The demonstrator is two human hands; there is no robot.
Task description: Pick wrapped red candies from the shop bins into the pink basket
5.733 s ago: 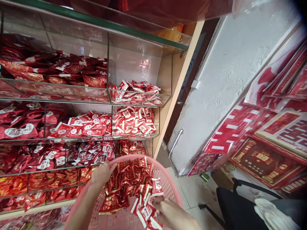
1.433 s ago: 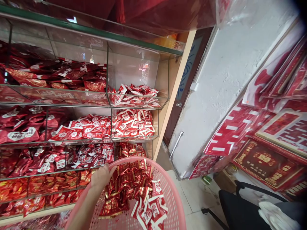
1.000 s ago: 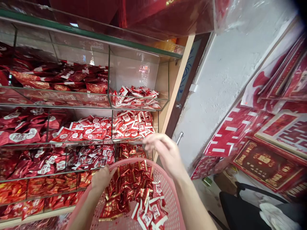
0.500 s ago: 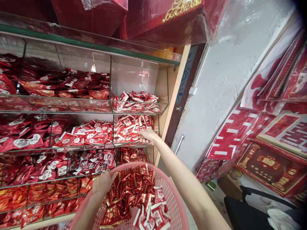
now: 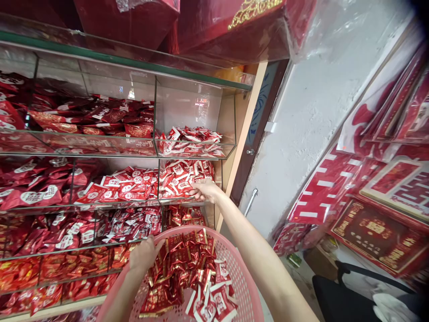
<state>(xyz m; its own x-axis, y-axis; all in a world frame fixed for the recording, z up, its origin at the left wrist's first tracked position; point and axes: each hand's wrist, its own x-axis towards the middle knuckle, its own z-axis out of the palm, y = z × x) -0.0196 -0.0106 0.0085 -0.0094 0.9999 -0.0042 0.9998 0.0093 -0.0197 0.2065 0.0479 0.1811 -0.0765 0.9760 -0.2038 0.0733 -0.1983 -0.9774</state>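
My left hand (image 5: 145, 254) is closed over the left rim of a pink plastic basket (image 5: 246, 279). Gold-trimmed red packets (image 5: 167, 286) fill much of this basket, with several red packets with white edges (image 5: 221, 302) at its lower right. Up at the shelf, my right hand (image 5: 206, 191) reaches to the front of a glass compartment. Its loosely bent fingers, a little apart, rest against a heap of red-and-white packets (image 5: 179, 174). The undersides of these fingers are hidden.
Glass shelves with dividers (image 5: 110, 156) hold more red packets on the left. Large red boxes (image 5: 214, 36) sit above. A pale wall (image 5: 301, 112) stands at the right, with red decorations (image 5: 311, 188) and a black chair (image 5: 342, 290).
The right hand has shifted very slightly at the red-and-white packets, its fingers a bit straighter. The left hand stays on the basket's rim.
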